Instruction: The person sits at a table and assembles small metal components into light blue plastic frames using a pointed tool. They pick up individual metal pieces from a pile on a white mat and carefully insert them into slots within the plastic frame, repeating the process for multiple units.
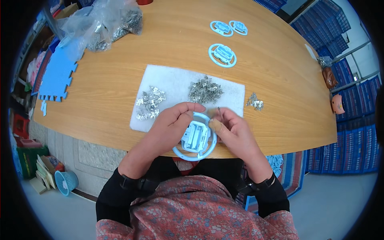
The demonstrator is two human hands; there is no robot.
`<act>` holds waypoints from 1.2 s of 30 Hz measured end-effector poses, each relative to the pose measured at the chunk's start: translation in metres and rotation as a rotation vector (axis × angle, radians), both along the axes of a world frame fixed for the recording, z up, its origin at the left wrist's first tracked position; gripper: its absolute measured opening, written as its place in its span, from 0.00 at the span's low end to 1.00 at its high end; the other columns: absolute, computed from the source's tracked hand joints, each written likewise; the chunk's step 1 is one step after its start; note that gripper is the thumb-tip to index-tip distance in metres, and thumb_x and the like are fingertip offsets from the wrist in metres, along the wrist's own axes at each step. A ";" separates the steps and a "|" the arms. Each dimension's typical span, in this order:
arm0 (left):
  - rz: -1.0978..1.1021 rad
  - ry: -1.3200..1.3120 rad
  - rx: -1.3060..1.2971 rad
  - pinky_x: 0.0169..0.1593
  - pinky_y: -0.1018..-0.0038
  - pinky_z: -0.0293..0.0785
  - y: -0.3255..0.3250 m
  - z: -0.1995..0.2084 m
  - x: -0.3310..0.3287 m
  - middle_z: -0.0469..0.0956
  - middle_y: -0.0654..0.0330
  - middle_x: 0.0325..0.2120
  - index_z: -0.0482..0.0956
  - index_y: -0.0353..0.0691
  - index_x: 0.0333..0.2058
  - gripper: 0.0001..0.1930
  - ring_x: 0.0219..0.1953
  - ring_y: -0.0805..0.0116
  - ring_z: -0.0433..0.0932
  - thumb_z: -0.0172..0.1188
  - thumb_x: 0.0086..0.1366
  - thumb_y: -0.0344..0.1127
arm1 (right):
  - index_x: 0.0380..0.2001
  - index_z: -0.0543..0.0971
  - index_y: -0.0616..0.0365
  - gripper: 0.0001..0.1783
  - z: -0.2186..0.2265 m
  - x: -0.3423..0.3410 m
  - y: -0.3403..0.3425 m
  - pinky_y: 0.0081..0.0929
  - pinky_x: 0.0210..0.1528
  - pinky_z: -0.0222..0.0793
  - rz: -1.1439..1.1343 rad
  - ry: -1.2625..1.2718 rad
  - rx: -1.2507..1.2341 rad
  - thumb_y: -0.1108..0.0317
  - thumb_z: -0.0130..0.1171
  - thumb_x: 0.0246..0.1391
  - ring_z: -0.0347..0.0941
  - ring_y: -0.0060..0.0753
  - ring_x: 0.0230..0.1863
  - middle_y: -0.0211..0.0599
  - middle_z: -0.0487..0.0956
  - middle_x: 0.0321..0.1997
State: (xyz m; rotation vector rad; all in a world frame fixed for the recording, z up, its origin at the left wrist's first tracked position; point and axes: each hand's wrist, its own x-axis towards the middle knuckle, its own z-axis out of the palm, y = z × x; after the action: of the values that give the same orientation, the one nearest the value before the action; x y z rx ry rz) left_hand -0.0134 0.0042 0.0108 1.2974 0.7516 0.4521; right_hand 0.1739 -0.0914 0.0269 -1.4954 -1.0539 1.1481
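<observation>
A light blue plastic ring part shaped like a toy steering wheel [195,156] sits at the table's near edge, its battery-like compartment facing up. My left hand [171,125] is closed on its left and upper rim, the index finger stretched along the top. My right hand [239,138] is at the wheel's upper right, thumb and fingers pinched around what looks like a small metal piece [219,112]. Tan coverings wrap its thumb and a fingertip. Just beyond lies a white foam sheet [172,76] bearing a pile of silvery metal clips [150,103] and a heap of small springs or contacts [205,90].
Several more metal pieces [255,102] lie right of the foam. Farther off are three blue wheels, one nearer [222,55]. Clear bags of metal parts [116,28] stand back left by a blue foam mat [58,74]. Blue crates [340,148] are stacked at the right.
</observation>
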 end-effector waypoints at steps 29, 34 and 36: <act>-0.085 -0.503 -0.782 0.32 0.80 0.65 -0.018 -0.004 -0.018 0.71 0.61 0.37 0.68 0.32 0.63 0.23 0.32 0.74 0.67 0.45 0.77 0.40 | 0.45 0.77 0.60 0.14 0.009 -0.021 0.001 0.16 0.29 0.60 0.029 -0.020 0.093 0.71 0.69 0.58 0.62 0.08 0.26 0.19 0.70 0.23; -0.102 -0.424 -0.775 0.34 0.80 0.69 -0.023 -0.008 -0.018 0.71 0.63 0.35 0.66 0.35 0.63 0.21 0.30 0.76 0.69 0.43 0.79 0.41 | 0.37 0.78 0.60 0.10 0.006 -0.009 0.006 0.16 0.29 0.60 0.100 -0.116 -0.003 0.72 0.71 0.57 0.60 0.08 0.26 0.17 0.68 0.21; -0.096 -0.384 -0.721 0.32 0.78 0.65 -0.030 -0.012 -0.021 0.72 0.61 0.35 0.68 0.36 0.62 0.19 0.30 0.74 0.68 0.43 0.78 0.38 | 0.37 0.78 0.60 0.10 0.004 -0.006 0.002 0.16 0.29 0.61 0.140 -0.076 -0.029 0.72 0.71 0.56 0.61 0.08 0.27 0.16 0.68 0.21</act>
State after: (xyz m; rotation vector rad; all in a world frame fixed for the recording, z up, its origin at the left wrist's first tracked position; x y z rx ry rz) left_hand -0.0346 -0.0257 -0.0013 0.5433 0.4554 0.2954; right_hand 0.1675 -0.0894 0.0312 -1.5174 -1.2145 1.2158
